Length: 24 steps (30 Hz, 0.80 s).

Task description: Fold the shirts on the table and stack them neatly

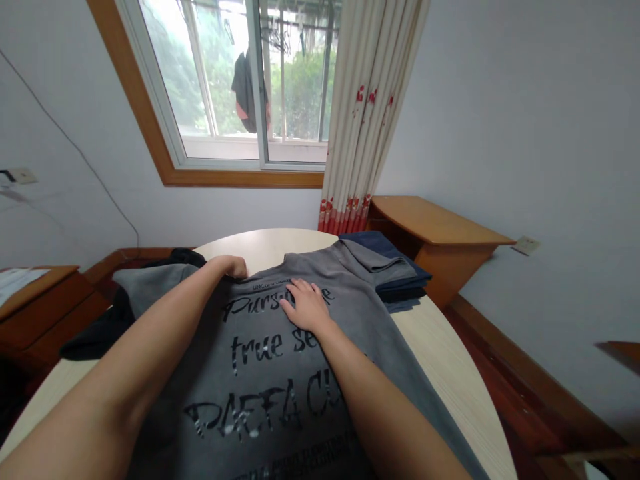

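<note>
Spreading the fingers [299,287] of the right hand [309,310] loosely apart, resting them flat on one dark-grey, short-sleeved fabric T-shirt [360,303] with glossy black lettering, gripping nothing there. Curling the fingers of the left hand [235,267] nearly closed at the far edge of the same shirt; not being able to tell whether pinching cloth inside. Counting two bare hands, one T-shirt, one stack of folded navy and black clothes [407,290], one heap of black cloth [95,333] and one round, pale wood-grain desk [450,347] underneath. Having the shirt lying lettering side up, directly under the right fingers and extending from the left fingers toward the body. Seeing one short sleeve [390,267] reaching right, overlapping the folded stack in view; finding the black heap beyond the left forearm [145,347], near the desk's left edge.
</note>
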Each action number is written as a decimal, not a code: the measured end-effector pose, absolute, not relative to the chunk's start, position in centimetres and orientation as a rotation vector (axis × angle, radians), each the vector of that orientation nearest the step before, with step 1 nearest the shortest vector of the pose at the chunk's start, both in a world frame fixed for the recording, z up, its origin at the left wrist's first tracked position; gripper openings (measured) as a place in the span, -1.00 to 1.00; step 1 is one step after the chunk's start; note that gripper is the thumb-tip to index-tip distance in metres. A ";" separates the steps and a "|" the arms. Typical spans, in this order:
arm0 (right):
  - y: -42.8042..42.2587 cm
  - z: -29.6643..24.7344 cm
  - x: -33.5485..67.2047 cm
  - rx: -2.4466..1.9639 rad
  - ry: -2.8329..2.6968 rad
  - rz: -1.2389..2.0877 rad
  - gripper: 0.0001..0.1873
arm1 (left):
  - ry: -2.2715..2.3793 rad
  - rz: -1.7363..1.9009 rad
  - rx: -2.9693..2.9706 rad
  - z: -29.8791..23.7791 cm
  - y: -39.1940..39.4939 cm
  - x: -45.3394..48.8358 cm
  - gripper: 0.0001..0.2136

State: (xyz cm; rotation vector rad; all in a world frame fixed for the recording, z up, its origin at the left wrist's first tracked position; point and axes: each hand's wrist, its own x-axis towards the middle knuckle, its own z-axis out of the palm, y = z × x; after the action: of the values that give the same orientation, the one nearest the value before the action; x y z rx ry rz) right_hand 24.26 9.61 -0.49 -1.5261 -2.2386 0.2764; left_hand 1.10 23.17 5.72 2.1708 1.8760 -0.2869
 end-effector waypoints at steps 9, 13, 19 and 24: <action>9.4 -0.3 24.1 -1.547 -2.199 0.284 -0.48 | 2.174 0.448 2.694 7.9 19.2 1.5 -0.60; 9.6 -0.6 24.0 -1.556 -2.177 0.273 -0.48 | 2.169 0.029 2.660 5.8 18.3 1.4 -0.69; 9.6 -0.6 24.1 -1.539 -2.172 0.276 -0.48 | 2.224 -0.023 2.394 5.4 20.4 3.3 -0.55; 9.5 -0.3 24.1 -1.540 -2.165 0.274 -0.51 | 1.986 0.085 2.428 5.0 23.0 6.4 -0.62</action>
State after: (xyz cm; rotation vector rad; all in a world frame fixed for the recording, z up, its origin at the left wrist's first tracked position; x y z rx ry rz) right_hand 24.12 9.49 -0.32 -1.5403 -2.1649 0.2743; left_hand 6.35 23.04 5.00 2.4277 1.9858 0.0848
